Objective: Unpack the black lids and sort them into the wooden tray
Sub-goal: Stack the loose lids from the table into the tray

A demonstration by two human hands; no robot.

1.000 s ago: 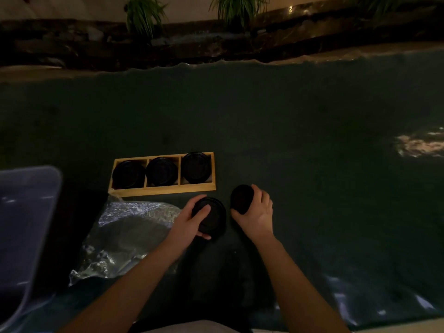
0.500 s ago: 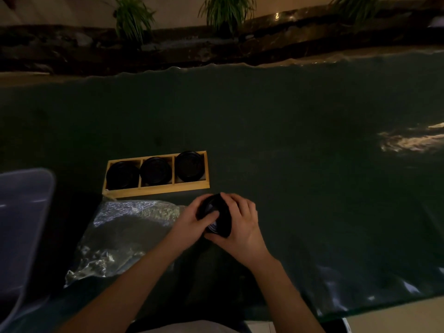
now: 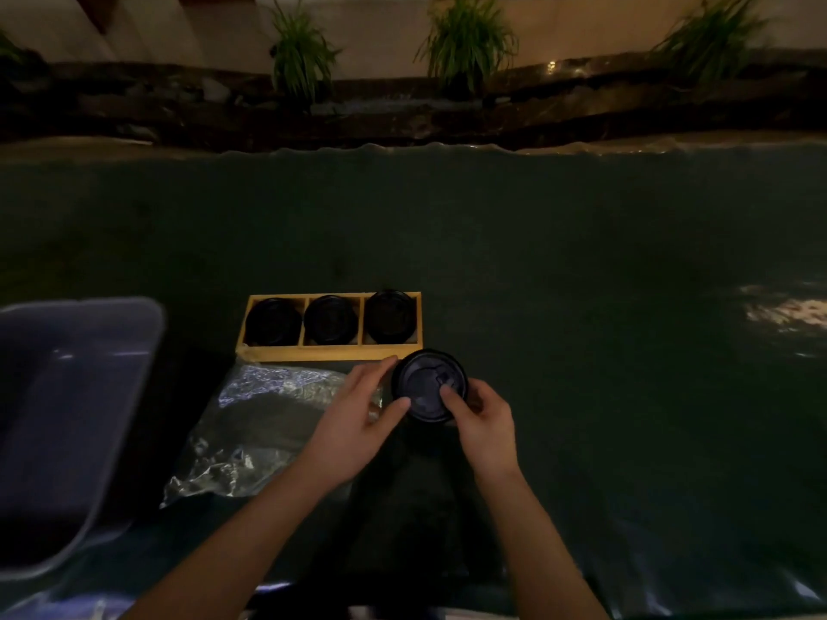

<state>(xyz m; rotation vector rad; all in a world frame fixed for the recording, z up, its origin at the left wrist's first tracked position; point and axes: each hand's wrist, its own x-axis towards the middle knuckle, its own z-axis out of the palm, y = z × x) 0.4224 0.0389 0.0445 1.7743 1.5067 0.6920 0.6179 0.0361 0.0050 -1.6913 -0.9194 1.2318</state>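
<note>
A stack of black lids (image 3: 427, 384) is held between both hands, just in front of the wooden tray's right end. My left hand (image 3: 353, 418) grips its left rim with thumb and fingers. My right hand (image 3: 485, 418) holds its right side, thumb on top. The wooden tray (image 3: 329, 353) has three compartments side by side. Each holds black lids: left (image 3: 272, 321), middle (image 3: 331, 319), right (image 3: 390, 315). How many lids are in the held stack is hidden.
A crumpled clear plastic bag (image 3: 250, 422) lies left of my hands, touching the tray's front. A translucent plastic bin (image 3: 76, 396) stands at the far left. The dark green table cover (image 3: 581, 306) stretches right and back to a ledge with plants (image 3: 465, 42).
One second ago each hand held a separate black lid on the table. The hands then came together, and now both hold one stack, turned top side up.
</note>
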